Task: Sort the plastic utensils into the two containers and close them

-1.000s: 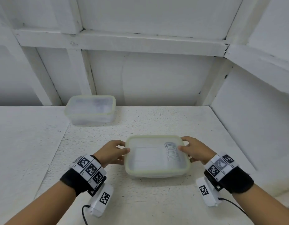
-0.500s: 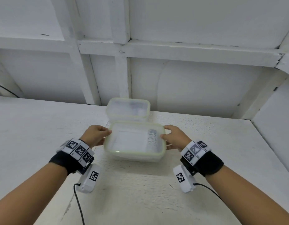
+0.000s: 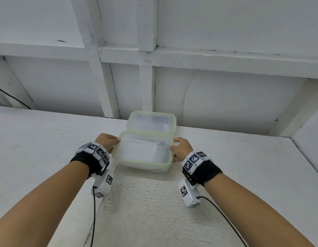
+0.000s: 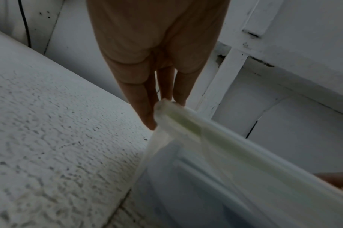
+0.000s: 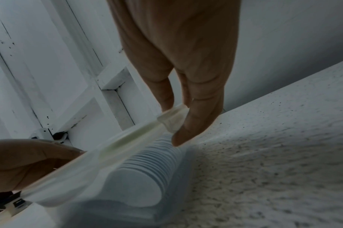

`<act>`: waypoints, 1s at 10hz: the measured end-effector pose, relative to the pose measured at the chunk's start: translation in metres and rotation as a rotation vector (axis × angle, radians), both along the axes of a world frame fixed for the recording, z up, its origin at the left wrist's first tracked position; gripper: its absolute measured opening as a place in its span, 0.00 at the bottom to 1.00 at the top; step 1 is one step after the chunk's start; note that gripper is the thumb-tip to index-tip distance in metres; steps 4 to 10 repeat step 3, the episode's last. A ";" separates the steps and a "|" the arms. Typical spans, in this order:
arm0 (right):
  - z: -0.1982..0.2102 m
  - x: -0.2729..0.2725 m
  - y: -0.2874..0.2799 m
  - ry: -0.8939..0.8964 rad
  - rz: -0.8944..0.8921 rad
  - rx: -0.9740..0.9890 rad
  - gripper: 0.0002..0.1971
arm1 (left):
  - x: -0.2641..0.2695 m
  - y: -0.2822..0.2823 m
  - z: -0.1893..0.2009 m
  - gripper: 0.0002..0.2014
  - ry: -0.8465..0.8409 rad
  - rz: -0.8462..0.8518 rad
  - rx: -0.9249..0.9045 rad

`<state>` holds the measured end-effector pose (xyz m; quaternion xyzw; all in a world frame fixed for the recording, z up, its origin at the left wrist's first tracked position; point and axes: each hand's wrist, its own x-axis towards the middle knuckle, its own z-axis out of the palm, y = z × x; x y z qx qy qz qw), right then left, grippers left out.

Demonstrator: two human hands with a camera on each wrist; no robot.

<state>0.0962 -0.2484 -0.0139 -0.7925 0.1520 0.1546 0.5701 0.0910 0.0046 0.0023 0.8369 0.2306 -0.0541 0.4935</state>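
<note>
I hold a closed translucent container (image 3: 136, 152) with a pale green lid rim by its two short ends, raised above the white table (image 3: 235, 166). My left hand (image 3: 113, 142) grips the left end and my right hand (image 3: 174, 148) the right end, thumbs on the lid. A stack of white plastic utensils (image 5: 147, 177) shows through its wall. In the head view its far edge overlaps a second closed container (image 3: 152, 122) standing by the back wall. The left fingers (image 4: 145, 104) and right fingers (image 5: 198, 120) wrap the lid's end tabs.
White panelled walls (image 3: 226, 97) close the table at the back and right. A seam (image 3: 94, 207) splits the table surface on the left. Black cables trail from both wrist cameras toward me. A black cable (image 3: 10, 97) runs along the far left wall.
Both hands have lifted the near container off the table and carried it back and left, up to the second container. The head view has swung left with it.
</note>
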 end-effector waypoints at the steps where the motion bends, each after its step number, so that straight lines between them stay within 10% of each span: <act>1: -0.006 0.001 -0.002 -0.011 0.005 -0.008 0.22 | 0.004 0.002 -0.004 0.13 -0.008 -0.014 -0.007; 10: 0.003 -0.011 -0.011 -0.040 0.119 -0.154 0.28 | 0.002 -0.004 -0.003 0.16 0.024 -0.042 0.104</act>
